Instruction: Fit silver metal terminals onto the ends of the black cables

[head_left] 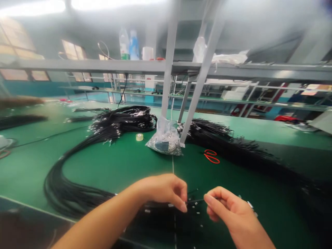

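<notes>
My left hand (162, 190) and my right hand (228, 207) are close together low in the view, both pinched on a thin black wire (195, 200) that runs between their fingertips. Small metal terminals (198, 212) lie scattered on the green table (116, 166) just below them. A long bundle of black wires (64, 186) curves from the far middle round to the left and back under my left forearm.
A clear bag of small metal parts (165, 138) leans by the slanted frame legs (197, 90). A tape roll (139, 137) lies to its left, red-handled scissors (211, 156) to its right. Another black wire bundle (233, 145) spreads right. Bottles (129, 45) stand on the shelf.
</notes>
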The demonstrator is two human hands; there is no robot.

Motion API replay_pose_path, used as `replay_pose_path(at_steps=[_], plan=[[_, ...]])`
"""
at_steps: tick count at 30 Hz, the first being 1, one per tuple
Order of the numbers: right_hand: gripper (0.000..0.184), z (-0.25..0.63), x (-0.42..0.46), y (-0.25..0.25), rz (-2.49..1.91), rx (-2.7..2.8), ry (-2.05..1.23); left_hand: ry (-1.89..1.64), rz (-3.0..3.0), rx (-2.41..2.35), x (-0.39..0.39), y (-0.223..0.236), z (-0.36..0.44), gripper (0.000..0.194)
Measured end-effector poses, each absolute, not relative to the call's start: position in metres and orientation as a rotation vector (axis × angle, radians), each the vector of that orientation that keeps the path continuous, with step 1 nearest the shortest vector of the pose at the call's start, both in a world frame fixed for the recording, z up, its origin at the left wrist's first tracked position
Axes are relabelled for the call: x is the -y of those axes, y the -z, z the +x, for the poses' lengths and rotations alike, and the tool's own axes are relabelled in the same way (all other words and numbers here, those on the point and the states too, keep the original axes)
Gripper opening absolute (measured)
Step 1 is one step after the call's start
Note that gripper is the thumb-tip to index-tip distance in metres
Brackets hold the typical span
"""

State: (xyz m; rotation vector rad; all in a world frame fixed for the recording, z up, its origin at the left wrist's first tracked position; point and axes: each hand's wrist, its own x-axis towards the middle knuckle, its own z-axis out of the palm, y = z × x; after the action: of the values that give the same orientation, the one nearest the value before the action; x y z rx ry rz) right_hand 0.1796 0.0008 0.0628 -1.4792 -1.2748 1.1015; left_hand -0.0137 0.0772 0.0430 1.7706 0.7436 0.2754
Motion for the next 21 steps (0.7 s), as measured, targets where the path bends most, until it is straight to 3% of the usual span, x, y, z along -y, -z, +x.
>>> replay_pose_path(at_steps=[14, 21], plan=[[0.035, 0.197, -0.037, -0.046, -1.442, 1.238, -1.237, 0.226, 2.282, -1.125, -0.077, -0.037, -0.115, 0.019], [0.038, 0.201, -0.039, -0.053, -1.421, 1.194, -1.231, 0.207, 2.255, -1.132, -0.072, -0.037, -0.114, 0.025]])
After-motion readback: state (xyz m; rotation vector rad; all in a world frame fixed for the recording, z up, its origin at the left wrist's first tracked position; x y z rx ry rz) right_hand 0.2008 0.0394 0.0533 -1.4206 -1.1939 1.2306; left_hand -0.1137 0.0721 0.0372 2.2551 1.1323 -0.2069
